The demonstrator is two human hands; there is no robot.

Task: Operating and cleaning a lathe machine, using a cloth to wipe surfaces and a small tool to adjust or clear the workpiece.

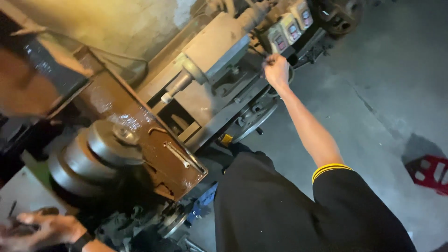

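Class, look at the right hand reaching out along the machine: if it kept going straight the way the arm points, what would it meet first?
Probably the row of switch boxes just beyond the right hand, though depth is unclear.

open: bare concrete floor (373,84) right of lathe | blocked: machine bed (219,93), switch boxes (291,28) crowd the right hand (276,70) | rusty tray (154,140), stepped pulley (93,154) fill left side | red crate (429,170) far right

Black short-sleeved shirt (289,210) with yellow-striped cuff (330,169), dark wristband (81,241)

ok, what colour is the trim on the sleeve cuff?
Yellow stripes on the black sleeve cuff, head view.
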